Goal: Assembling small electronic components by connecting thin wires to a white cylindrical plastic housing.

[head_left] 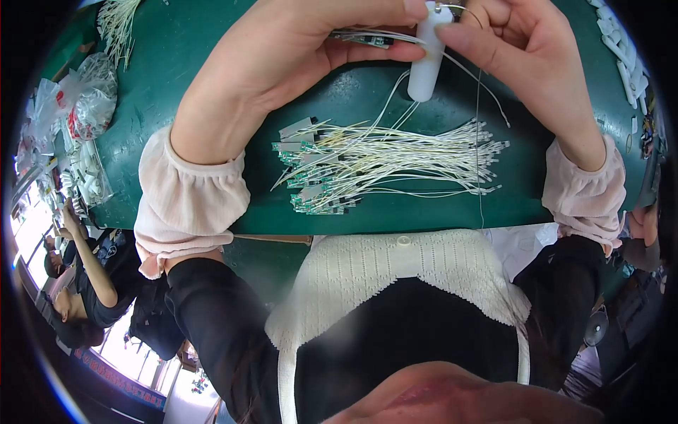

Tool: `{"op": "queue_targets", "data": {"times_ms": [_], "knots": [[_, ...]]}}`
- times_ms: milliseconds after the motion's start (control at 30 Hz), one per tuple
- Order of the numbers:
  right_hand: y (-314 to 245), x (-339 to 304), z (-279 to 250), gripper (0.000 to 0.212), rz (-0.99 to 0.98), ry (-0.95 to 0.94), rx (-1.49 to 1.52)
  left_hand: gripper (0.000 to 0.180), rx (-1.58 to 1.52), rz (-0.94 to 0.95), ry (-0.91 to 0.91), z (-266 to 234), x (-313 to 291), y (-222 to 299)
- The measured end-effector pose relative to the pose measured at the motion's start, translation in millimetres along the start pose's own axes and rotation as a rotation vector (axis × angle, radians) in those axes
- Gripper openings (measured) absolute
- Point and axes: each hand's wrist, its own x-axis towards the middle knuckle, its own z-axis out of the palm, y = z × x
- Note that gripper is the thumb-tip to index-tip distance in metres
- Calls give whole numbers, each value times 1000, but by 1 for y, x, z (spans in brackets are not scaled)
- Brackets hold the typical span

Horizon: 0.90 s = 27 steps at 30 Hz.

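Observation:
At the top centre my left hand (311, 42) is closed on a white plastic cylinder (424, 71), held upright with its rounded end down. Several thin white wires and a small dark circuit board (378, 41) lie along its fingers. My right hand (519, 53) has its thumb on the cylinder's upper side, its other fingers curled. A thin wire (459, 7) loops from the cylinder's top toward the right fingers; its far end is hidden there. Below both hands lies a bundle of white wires (424, 155) with small green circuit boards (311, 198) at its left end.
A green table (282, 225) spreads under everything, its front edge near my body. Clear plastic bags (92, 99) sit at the left, with more wires (119, 25) at the far left. White cylinders (625, 49) are piled at the far right. Another person (99, 275) is at the left.

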Motion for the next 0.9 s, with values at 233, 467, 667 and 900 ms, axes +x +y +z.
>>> {"op": "queue_targets", "data": {"times_ms": [233,467,667,900], "knots": [[-5,-1,5,24,57,-24,-91,3,9,-14,-9,2,-4,-3],[1,1,4,26,14,-37,-106,4,328,444,-221,-5,14,-6],[10,-1,-1,28,-10,-28,-116,21,1523,546,275,42,-35,18],[12,0,0,30,-50,-49,-127,22,1570,468,311,40,-35,13]]}}
